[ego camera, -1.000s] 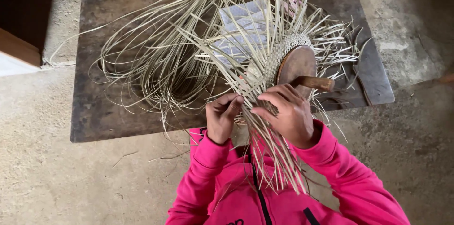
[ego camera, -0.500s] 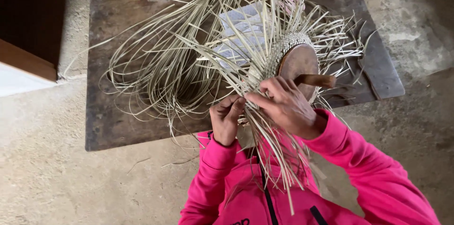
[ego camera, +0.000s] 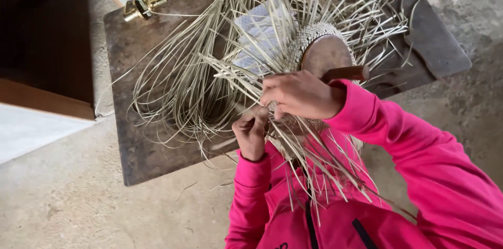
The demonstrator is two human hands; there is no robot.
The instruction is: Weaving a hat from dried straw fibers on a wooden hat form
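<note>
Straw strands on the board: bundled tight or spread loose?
Spread loose. The straw strands fan out in open loops across the dark board, ends splaying past the woven piece.

A: What's the person wearing?
B: Bright pink long-sleeved top, dark zip down the front, dark slit pocket on the chest.
A: Cuffs?
B: Snug at both wrists. Hands bare, no gloves.

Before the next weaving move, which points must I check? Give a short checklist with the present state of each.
1. Left hand grips the pale straw strands: ok.
2. Right hand on strands beside the round brown wooden form: ok.
3. Woven straw band sits around the form's edge: ok.
4. Loose strands untangled: not ok, they cross.
5. Dark wooden board supports the work: ok.
6. Grip tightness: cannot tell.
</note>
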